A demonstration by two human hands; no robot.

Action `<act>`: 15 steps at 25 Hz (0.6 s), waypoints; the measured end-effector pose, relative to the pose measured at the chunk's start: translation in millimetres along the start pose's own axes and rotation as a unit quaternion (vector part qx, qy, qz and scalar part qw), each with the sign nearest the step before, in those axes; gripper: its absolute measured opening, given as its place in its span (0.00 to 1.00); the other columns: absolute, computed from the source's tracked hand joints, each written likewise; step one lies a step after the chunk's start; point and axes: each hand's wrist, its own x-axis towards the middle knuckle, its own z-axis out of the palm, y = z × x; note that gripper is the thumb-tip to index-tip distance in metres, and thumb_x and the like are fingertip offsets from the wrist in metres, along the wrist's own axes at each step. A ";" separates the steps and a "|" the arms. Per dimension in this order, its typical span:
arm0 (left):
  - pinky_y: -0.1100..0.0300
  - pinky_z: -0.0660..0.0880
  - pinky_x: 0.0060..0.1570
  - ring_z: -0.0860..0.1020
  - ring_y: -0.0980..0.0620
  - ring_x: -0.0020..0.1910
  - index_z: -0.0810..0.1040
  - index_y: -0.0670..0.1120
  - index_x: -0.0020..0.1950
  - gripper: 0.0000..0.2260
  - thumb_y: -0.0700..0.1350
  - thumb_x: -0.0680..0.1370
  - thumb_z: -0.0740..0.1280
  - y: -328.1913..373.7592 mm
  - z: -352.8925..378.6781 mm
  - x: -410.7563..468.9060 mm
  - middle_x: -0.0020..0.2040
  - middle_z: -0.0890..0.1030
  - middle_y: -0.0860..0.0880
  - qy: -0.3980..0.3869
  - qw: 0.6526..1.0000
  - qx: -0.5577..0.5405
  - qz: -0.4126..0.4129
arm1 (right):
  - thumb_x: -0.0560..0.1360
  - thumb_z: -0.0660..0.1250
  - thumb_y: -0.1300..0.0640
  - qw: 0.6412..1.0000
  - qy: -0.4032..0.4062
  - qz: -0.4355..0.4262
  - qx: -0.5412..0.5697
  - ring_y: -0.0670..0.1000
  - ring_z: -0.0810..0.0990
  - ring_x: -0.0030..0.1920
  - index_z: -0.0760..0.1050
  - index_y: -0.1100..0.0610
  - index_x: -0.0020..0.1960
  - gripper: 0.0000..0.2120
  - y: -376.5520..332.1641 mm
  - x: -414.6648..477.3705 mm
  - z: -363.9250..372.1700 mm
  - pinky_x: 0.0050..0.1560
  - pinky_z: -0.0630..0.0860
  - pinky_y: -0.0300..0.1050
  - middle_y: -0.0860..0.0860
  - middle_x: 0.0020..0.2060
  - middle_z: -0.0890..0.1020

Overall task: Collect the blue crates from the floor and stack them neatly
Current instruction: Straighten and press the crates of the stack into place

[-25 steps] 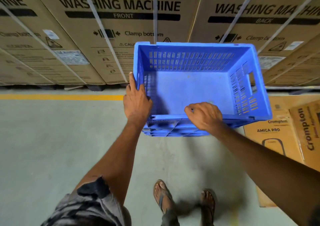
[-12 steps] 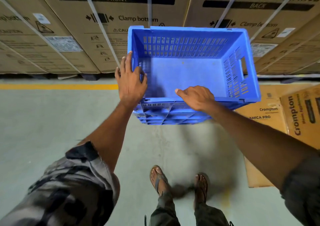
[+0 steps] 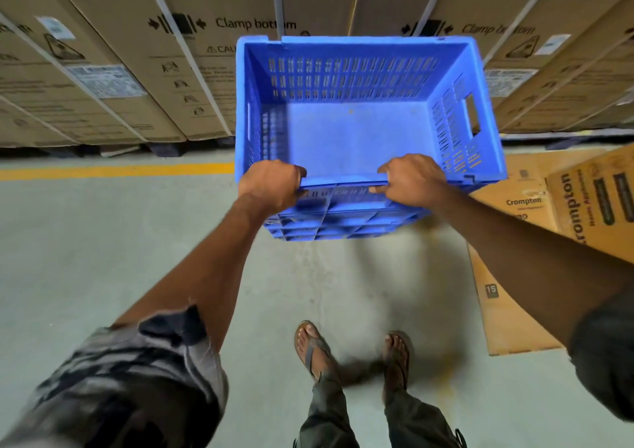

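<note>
1. Since half a second ago, both my hands have shifted onto the near rim of the blue crate [image 3: 346, 132]: my left hand [image 3: 271, 187], which lay flat against the left wall with fingers spread, is now curled into a fist over the near edge, and my right hand [image 3: 411, 181] has slid outward along that same edge.
2. Both hands are closed around the near rim, left near the left corner, right toward the right, fingers wrapped over the top and knuckles up.
3. I hold the crate up off the floor [image 3: 103, 241], its open top tilted toward me, so I see its bare bottom and slotted walls; a handle cutout shows in the right wall.
4. Beyond the crate stand big cardboard cartons [image 3: 171, 63] printed "FRONT", "BACK" and "Clamp bottom", crossed by pale straps.
5. A yellow line [image 3: 116, 169] runs across the floor to the left of the crate, in front of the cartons.
6. On my right, brown Crompton boxes [image 3: 535, 214] lie on the floor, partly behind my right forearm.
7. Below, my feet in sandals [image 3: 315, 348] stand on the grey floor, somewhat blurred.
</note>
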 end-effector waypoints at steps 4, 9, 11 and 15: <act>0.49 0.77 0.44 0.81 0.38 0.48 0.78 0.53 0.56 0.14 0.61 0.79 0.65 2.1 4.3 1.5 0.48 0.83 0.44 -0.002 1.000 0.001 -0.017 | 0.75 0.65 0.33 1.000 0.013 0.006 -0.008 0.59 0.81 0.57 0.79 0.47 0.61 0.23 0.4 6.3 8.0 0.52 0.77 0.48 0.53 0.53 0.84; 0.51 0.75 0.43 0.81 0.38 0.51 0.78 0.53 0.57 0.14 0.60 0.79 0.65 2.2 3.9 3.0 0.51 0.83 0.44 -0.002 1.000 0.016 -0.023 | 0.75 0.66 0.34 1.000 0.020 0.012 -0.005 0.58 0.80 0.59 0.78 0.47 0.65 0.25 -0.5 5.2 8.4 0.54 0.77 0.49 0.53 0.58 0.83; 0.51 0.73 0.44 0.81 0.39 0.53 0.78 0.53 0.60 0.15 0.59 0.79 0.65 1.9 1.4 6.9 0.53 0.83 0.45 -0.015 0.999 0.004 -0.035 | 0.75 0.67 0.35 1.000 0.020 0.018 -0.010 0.59 0.80 0.59 0.78 0.49 0.65 0.25 -2.9 6.5 2.1 0.54 0.77 0.50 0.54 0.57 0.83; 0.47 0.71 0.60 0.78 0.43 0.61 0.75 0.52 0.68 0.21 0.56 0.77 0.69 18.7 -15.3 -13.0 0.60 0.81 0.48 -0.077 0.995 -0.014 -0.056 | 0.76 0.69 0.45 0.996 0.045 0.074 0.006 0.60 0.79 0.59 0.74 0.56 0.62 0.19 -20.0 -26.9 0.8 0.57 0.73 0.53 0.57 0.56 0.82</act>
